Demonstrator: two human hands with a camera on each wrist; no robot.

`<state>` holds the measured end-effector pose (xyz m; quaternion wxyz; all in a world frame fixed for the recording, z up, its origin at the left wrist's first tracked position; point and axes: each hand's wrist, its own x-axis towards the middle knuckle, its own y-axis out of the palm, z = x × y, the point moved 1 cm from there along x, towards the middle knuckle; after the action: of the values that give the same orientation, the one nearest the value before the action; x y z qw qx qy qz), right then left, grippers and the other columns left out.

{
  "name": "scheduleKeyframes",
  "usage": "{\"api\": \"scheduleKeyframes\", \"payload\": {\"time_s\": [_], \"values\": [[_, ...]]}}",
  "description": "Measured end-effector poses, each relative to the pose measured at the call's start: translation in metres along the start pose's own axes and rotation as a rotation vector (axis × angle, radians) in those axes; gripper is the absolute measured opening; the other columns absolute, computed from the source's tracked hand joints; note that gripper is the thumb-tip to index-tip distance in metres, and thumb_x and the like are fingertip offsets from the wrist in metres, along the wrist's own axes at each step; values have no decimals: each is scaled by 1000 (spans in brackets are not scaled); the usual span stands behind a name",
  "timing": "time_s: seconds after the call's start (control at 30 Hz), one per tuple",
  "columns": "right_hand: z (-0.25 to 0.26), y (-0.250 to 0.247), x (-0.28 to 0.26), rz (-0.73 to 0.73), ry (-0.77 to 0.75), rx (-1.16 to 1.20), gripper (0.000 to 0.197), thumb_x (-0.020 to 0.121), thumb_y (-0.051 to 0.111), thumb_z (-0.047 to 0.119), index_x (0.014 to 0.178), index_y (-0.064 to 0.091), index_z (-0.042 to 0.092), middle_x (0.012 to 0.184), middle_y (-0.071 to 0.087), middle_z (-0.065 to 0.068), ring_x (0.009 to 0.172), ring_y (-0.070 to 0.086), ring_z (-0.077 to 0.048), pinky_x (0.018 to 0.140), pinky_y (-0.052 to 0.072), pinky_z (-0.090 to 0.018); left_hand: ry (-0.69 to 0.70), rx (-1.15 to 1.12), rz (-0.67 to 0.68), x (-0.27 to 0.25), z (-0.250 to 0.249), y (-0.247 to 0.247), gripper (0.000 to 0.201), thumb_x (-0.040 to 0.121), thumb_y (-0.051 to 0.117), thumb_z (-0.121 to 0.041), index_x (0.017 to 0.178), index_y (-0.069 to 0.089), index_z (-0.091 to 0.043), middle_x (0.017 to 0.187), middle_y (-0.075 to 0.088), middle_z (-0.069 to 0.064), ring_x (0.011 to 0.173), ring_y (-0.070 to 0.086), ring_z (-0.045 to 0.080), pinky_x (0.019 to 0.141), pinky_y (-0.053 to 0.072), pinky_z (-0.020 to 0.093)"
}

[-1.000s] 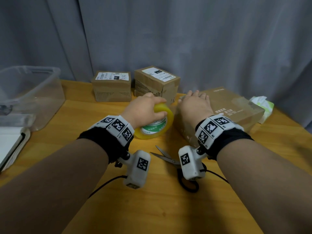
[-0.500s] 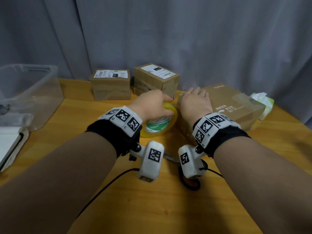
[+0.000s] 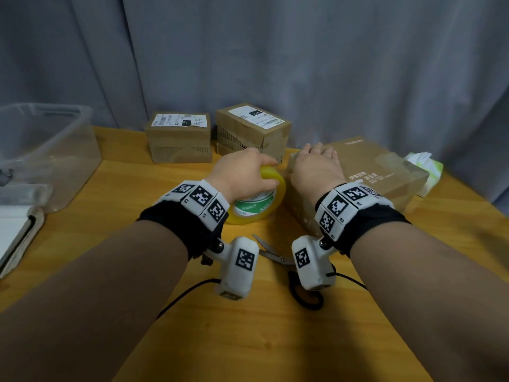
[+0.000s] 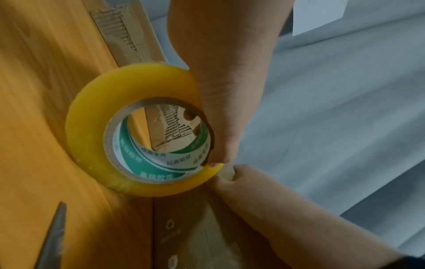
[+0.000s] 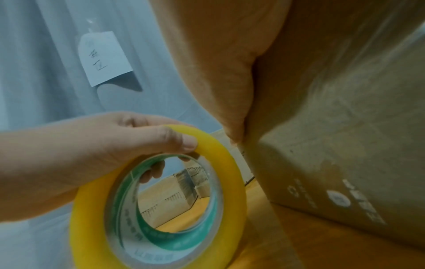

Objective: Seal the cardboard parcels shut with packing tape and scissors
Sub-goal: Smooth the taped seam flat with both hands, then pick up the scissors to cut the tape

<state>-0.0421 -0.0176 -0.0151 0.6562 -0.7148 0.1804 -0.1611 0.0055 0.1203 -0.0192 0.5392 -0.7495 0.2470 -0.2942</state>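
My left hand (image 3: 242, 175) grips a yellow roll of packing tape (image 3: 256, 213) from above, thumb on its rim and fingertips inside the core, as the left wrist view shows on the roll (image 4: 138, 131). The roll stands on edge against the left end of a wide flat cardboard box (image 3: 385, 166). My right hand (image 3: 314, 166) lies flat on the box top, its thumb down the box's left end beside the roll (image 5: 161, 209). Scissors (image 3: 271, 253) lie open on the table between my wrists, handles partly hidden.
Two small labelled parcels (image 3: 179, 139) (image 3: 253, 130) stand at the back by the grey curtain. A clear plastic bin (image 3: 41, 150) and a notebook (image 3: 16, 232) are at the left edge. A tissue pack (image 3: 424, 166) lies behind the flat box. The wooden table (image 3: 275, 340) extends toward me.
My left hand has shifted the tape roll a little to the right, up against the flat box's end. The right hand has stayed pressed on the box top.
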Motion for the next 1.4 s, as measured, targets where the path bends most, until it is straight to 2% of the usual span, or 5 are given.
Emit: {"api": "scheduleKeyframes", "payload": {"time_s": [0.33, 0.47, 0.8, 1.03, 1.4], "values": [[-3, -2, 5, -45, -1, 140, 55, 104, 17, 30, 148, 23, -3, 153, 22, -28, 142, 19, -42, 117, 12, -48, -24, 5, 25, -2, 3, 1, 56, 88, 54, -53, 139, 43, -33, 127, 50, 3, 115, 52, 23, 84, 44, 33], [-9, -14, -2, -179, -146, 322, 37, 101, 32, 27, 120, 55, 4, 123, 58, -19, 118, 51, -36, 104, 37, -43, -46, 43, 48, -4, -2, -4, 59, 88, 51, -55, 141, 39, -31, 128, 40, 8, 122, 39, 28, 100, 37, 42], [-10, -35, -80, 3, -472, 401, 16, 87, 68, 25, 95, 66, 10, 82, 65, -5, 74, 60, -20, 65, 47, -27, -48, 84, 93, -30, -13, -25, 54, 90, 53, -46, 138, 43, -24, 141, 36, 12, 130, 36, 35, 107, 34, 49], [-29, 10, -120, 452, -359, -15, 49, 82, 71, 44, 114, 64, 6, 107, 67, -8, 93, 64, -24, 75, 52, -34, -43, 71, 105, -49, -14, -19, 67, 93, 54, -41, 149, 24, -18, 155, 23, 10, 140, 26, 30, 113, 28, 42], [-55, -27, -123, 298, -363, 175, 31, 85, 65, 25, 116, 64, 19, 104, 66, -1, 85, 59, -17, 68, 44, -26, -38, 53, 82, -46, -6, -18, 60, 94, 51, -41, 147, 30, -23, 152, 27, 10, 138, 25, 33, 113, 26, 43]]}}
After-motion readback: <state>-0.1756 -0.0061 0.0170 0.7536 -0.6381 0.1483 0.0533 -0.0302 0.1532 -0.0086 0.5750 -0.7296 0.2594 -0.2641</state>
